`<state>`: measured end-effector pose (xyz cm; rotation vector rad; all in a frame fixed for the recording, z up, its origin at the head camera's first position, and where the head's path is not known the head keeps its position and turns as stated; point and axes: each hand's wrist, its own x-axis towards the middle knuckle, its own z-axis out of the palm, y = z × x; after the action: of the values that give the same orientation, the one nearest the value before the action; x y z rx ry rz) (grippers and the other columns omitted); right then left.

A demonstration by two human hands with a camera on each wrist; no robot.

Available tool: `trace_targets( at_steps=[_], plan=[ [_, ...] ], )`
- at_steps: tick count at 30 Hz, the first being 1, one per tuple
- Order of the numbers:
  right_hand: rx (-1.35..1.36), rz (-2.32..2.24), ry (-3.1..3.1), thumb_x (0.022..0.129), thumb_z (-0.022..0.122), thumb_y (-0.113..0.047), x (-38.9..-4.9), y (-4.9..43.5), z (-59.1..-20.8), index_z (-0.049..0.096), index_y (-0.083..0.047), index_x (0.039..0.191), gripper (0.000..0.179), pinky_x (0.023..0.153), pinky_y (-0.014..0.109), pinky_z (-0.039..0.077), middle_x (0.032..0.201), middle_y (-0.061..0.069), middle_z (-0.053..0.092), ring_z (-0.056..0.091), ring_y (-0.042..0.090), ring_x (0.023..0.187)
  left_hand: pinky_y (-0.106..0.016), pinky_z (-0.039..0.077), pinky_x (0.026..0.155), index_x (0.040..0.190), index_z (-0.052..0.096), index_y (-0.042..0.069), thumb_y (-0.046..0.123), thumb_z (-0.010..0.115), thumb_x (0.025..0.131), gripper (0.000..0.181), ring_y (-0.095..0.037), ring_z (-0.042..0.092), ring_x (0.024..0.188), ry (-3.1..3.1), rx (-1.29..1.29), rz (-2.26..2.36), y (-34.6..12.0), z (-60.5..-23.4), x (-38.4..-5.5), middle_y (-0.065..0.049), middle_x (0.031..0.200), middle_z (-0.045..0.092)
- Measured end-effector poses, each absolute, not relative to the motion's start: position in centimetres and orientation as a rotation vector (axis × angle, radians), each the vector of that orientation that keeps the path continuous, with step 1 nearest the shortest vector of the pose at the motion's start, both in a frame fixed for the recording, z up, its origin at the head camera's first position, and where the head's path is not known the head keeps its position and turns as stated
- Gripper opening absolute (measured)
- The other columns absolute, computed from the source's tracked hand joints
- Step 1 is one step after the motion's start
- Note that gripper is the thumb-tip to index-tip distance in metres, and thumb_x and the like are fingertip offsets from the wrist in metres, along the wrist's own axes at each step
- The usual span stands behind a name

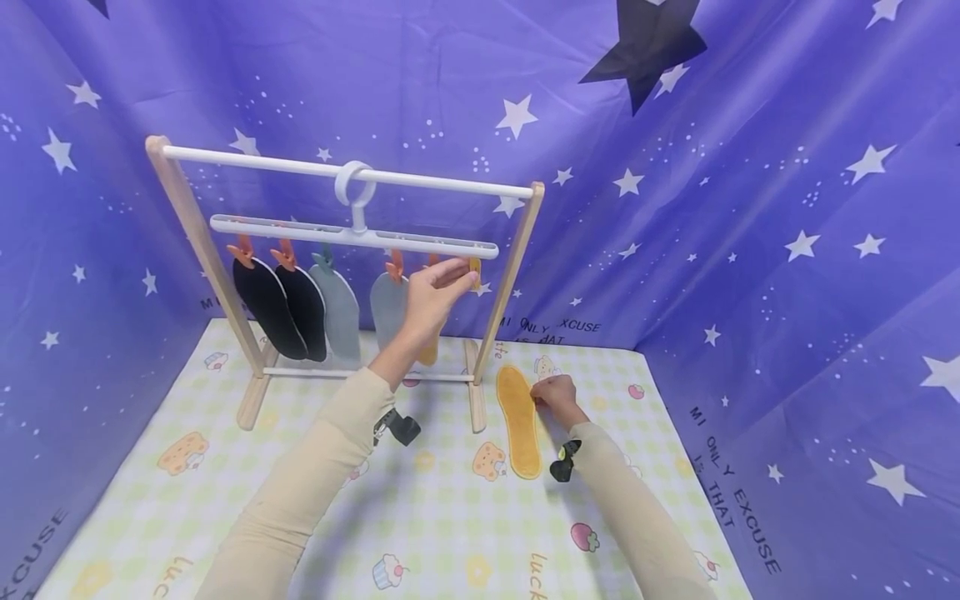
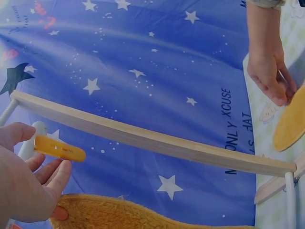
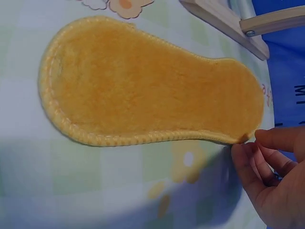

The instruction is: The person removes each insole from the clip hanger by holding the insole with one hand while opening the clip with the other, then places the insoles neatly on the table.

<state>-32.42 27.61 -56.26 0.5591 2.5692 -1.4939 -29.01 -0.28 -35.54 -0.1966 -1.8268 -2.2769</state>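
Note:
A yellow clothespin [image 2: 59, 148] hangs at the right end of the white hanger [image 1: 292, 232]. My left hand [image 1: 435, 300] has its thumb and fingers around this clothespin; how firmly they grip cannot be told. Flat on the cloth lies a fuzzy yellow insole [image 3: 143, 86]. My right hand [image 3: 281, 171] pinches its edge near the far end. Behind the left hand, a second yellow insole [image 2: 114, 210] hangs from an orange clothespin [image 2: 59, 213], partly hidden in the head view.
Two black insoles [image 1: 268, 310] and two grey insoles [image 1: 341, 312] hang from clothespins on the same hanger. The rack has wooden posts [image 1: 510, 283] and a white top bar [image 1: 450, 181]. A starry blue curtain [image 1: 735, 250] surrounds the checked cloth [image 1: 420, 533].

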Motion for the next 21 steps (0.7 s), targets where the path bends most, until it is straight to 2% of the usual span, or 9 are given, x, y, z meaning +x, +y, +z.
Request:
trace_targets(
  at_steps=[4,6,8,10,11,15,17,21],
  plan=[
    [0.540,-1.544,2.581,0.075,0.068,0.009,-32.3,27.5,-55.5,0.074,0.009,0.089,0.016,0.052,0.024,0.055,0.065,0.005,0.068,0.061,0.011,0.055,-0.028,0.060,0.092,0.126,0.067,-0.006,0.010,0.069,0.097,0.033,-0.037,0.071,0.112,-1.912,-0.198,-2.151,-0.4,-35.6,-28.7,-0.024,0.123,0.071],
    [0.532,-1.571,2.574,0.078,0.068,0.007,-32.2,27.4,-54.8,0.073,0.010,0.092,0.015,0.057,0.027,0.058,0.067,0.007,0.069,0.063,0.014,0.057,-0.029,0.062,0.088,0.123,0.069,-0.005,0.015,0.067,0.099,0.031,-0.037,0.073,0.105,-1.943,-0.191,-2.075,-0.4,-35.5,-28.4,-0.024,0.117,0.073],
    [0.515,-1.614,2.552,0.082,0.069,0.004,-32.2,27.3,-54.2,0.072,0.011,0.096,0.015,0.063,0.030,0.061,0.070,0.007,0.069,0.064,0.015,0.060,-0.031,0.063,0.083,0.118,0.072,-0.005,0.017,0.065,0.100,0.029,-0.037,0.075,0.097,-1.954,-0.192,-1.992,-0.4,-35.3,-28.0,-0.024,0.110,0.075],
    [0.503,-1.658,2.524,0.088,0.069,0.001,-32.1,27.1,-53.5,0.071,0.012,0.103,0.019,0.075,0.038,0.065,0.078,0.009,0.072,0.069,0.017,0.068,-0.032,0.063,0.082,0.111,0.075,-0.003,0.019,0.065,0.101,0.027,-0.034,0.077,0.092,-1.946,-0.185,-1.911,-0.4,-35.2,-27.7,-0.022,0.102,0.077],
    [0.492,-1.671,2.519,0.089,0.069,-0.001,-32.1,26.9,-53.0,0.070,0.012,0.105,0.020,0.081,0.043,0.064,0.080,0.010,0.072,0.069,0.018,0.070,-0.032,0.063,0.081,0.108,0.077,-0.002,0.020,0.065,0.100,0.026,-0.032,0.077,0.090,-1.940,-0.180,-1.873,-0.5,-35.1,-27.5,-0.020,0.099,0.078],
    [0.432,-1.774,2.506,0.094,0.067,-0.005,-32.0,26.2,-51.1,0.070,0.012,0.111,0.024,0.091,0.050,0.061,0.082,0.006,0.072,0.069,0.014,0.072,-0.024,0.061,0.077,0.100,0.080,0.004,0.024,0.067,0.100,0.024,-0.026,0.078,0.085,-1.896,-0.129,-1.741,-1.1,-34.8,-26.9,-0.013,0.091,0.079],
    [0.391,-1.831,2.496,0.095,0.067,-0.008,-31.9,25.7,-50.1,0.069,0.010,0.114,0.026,0.090,0.047,0.062,0.082,0.003,0.072,0.069,0.011,0.072,-0.020,0.059,0.074,0.099,0.080,0.003,0.022,0.067,0.099,0.023,-0.027,0.078,0.083,-1.847,-0.114,-1.724,-1.6,-34.7,-26.8,-0.013,0.090,0.079],
    [0.273,-1.965,2.472,0.098,0.067,-0.012,-31.6,24.5,-47.9,0.068,0.009,0.117,0.029,0.077,0.034,0.065,0.084,0.001,0.072,0.069,0.010,0.074,-0.015,0.056,0.071,0.099,0.080,0.002,0.017,0.068,0.098,0.020,-0.029,0.077,0.082,-1.786,-0.061,-1.698,-2.6,-35.0,-26.7,-0.015,0.091,0.079]
  ],
)
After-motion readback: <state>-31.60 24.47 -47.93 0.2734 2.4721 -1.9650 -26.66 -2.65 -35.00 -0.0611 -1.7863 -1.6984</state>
